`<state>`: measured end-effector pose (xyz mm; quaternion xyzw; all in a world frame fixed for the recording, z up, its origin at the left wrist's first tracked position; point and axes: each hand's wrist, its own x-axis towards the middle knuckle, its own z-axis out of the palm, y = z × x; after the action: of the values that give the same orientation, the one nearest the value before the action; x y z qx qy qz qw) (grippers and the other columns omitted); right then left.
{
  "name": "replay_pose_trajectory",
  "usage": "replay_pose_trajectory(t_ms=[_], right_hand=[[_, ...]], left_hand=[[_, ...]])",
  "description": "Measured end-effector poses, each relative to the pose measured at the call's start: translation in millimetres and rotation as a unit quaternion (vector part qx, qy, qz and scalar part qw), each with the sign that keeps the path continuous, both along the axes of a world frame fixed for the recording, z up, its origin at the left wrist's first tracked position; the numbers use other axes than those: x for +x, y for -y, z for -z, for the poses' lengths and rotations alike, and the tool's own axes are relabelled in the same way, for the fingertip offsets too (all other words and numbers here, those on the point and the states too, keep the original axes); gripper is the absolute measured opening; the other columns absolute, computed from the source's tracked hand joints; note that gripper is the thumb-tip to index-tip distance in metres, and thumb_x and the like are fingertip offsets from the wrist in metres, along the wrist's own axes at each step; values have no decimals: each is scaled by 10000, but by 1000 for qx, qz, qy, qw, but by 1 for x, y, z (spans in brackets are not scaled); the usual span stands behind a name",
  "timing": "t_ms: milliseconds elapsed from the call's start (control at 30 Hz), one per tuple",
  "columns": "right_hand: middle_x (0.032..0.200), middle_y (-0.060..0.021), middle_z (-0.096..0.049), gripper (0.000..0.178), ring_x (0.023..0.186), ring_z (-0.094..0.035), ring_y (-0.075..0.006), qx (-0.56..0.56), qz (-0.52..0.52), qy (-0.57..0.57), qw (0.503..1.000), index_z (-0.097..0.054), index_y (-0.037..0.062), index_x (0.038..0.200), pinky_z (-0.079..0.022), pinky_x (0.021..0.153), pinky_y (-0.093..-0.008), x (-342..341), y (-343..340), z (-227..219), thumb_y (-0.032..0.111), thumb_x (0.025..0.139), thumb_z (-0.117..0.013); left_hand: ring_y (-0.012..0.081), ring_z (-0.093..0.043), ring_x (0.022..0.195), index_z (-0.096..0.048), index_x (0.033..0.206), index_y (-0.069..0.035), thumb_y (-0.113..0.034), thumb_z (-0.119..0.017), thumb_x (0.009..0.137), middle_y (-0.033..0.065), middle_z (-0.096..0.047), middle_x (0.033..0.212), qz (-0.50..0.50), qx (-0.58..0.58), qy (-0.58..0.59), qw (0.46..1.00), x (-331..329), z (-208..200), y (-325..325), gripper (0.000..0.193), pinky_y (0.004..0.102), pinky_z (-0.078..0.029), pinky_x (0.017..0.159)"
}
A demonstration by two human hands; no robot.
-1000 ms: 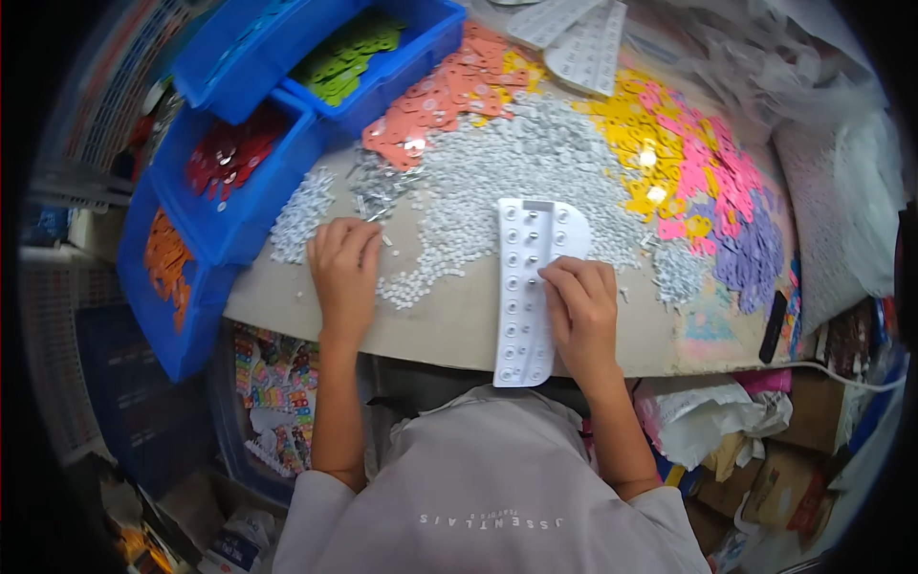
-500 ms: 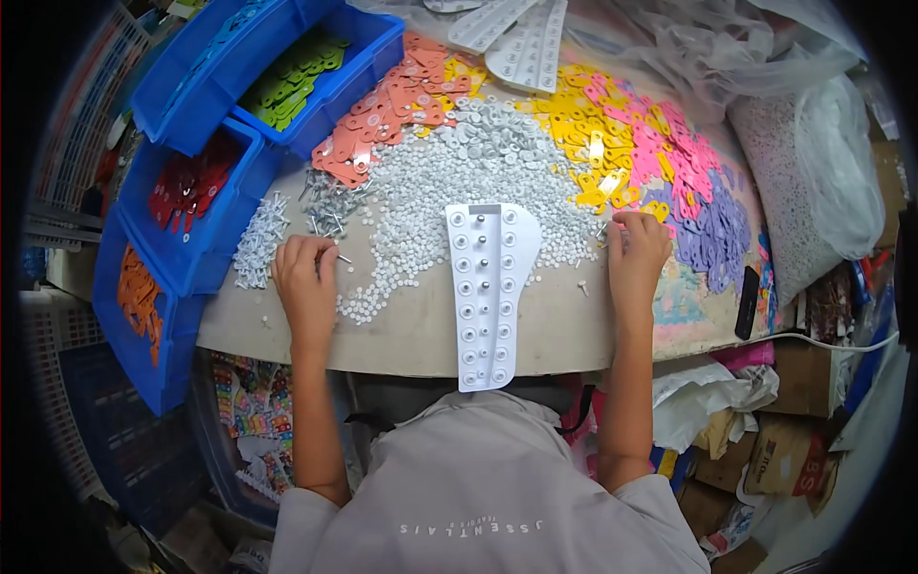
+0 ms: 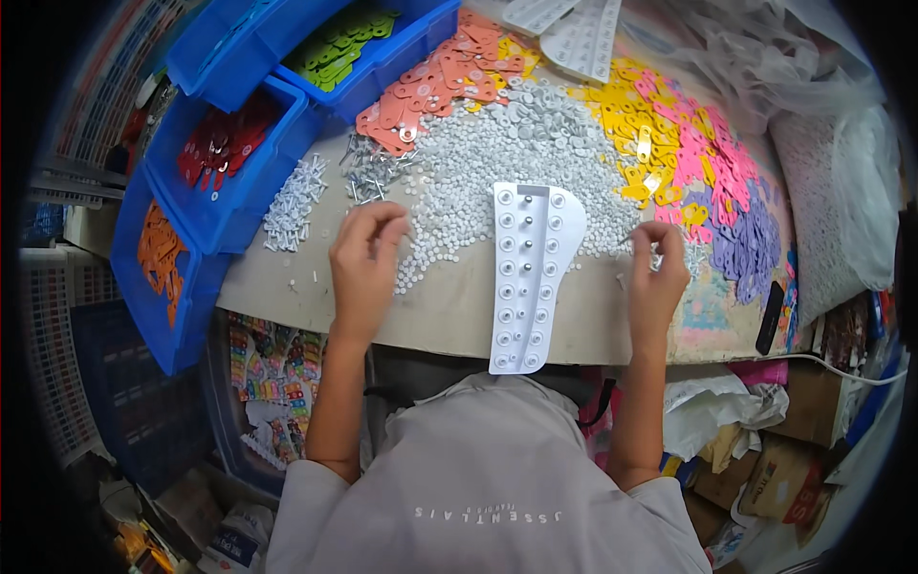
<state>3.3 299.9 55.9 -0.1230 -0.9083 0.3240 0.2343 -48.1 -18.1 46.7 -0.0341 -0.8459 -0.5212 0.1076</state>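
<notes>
A white plastic jig (image 3: 508, 287) lies at the table's front edge. Round cups line both its sides, and pins stand in the channel between, the far ones silver-topped. To its left, my left hand (image 3: 363, 273) hovers at the edge of the small white discs (image 3: 442, 225), thumb and fingers pinched; what they hold is too small to make out. My right hand (image 3: 660, 277) is right of the jig, with a thin metal pin (image 3: 627, 239) apparently at its pinched fingertips. Neither hand touches the jig.
Blue bins (image 3: 277, 139) hold red, orange and green tabs at the left. White rivets (image 3: 295, 206) and silver pins (image 3: 368, 172) lie beside them. Coral (image 3: 421, 96), yellow (image 3: 622, 115), pink (image 3: 712, 158) and purple tabs (image 3: 741, 244) ring the discs. A plastic sack (image 3: 827, 210) stands at the right.
The view has shifted, so the scene sits further right. Both hands have come closer to the jig, and the left fingers have curled away from the silver pins.
</notes>
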Motion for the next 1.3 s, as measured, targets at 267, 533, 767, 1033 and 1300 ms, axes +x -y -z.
replay_pose_trajectory(t_ms=[267,533,767,1033,1300], right_hand=[[891,-92,-666,158,834,-631,-213,-109,-199,34,973,-658,14,933,-502,762,-328,30,72,0,-50,803,-719],[965,-78,-682,203,893,-598,-289,1,-252,-5,968,-675,33,926,-498,778,-371,30,68,12,-54,752,-734],[1031,-97,-651,173,1026,-564,-313,95,-114,-5,989,-694,66,1001,-428,925,-413,22,34,1,17,835,-689],[1004,-63,-635,114,1011,-561,-282,244,21,29,969,-697,87,982,-396,910,-421,-6,-53,23,72,869,-694],[1021,-55,-631,103,1036,-548,-273,245,3,99,964,-686,97,956,-377,907,-415,-7,-50,16,74,856,-696]], left_hand=[[155,-597,756,-729,918,-10,0,-748,832,57,-660,819,175,26,-33,984,25,-14,-43,89,274,-465,660],[225,-624,732,-704,882,-18,-51,-798,797,71,-690,808,207,29,1,978,41,-8,-63,131,338,-500,625],[204,-596,726,-716,861,-29,-17,-793,779,63,-668,791,222,7,-26,975,44,-6,-62,114,311,-467,622],[252,-611,780,-689,847,-36,-75,-782,800,60,-669,801,270,4,-46,962,43,-5,-71,110,374,-482,704],[260,-606,829,-682,868,-44,-78,-748,817,57,-652,839,319,-26,-74,944,40,1,-68,90,384,-469,776]])
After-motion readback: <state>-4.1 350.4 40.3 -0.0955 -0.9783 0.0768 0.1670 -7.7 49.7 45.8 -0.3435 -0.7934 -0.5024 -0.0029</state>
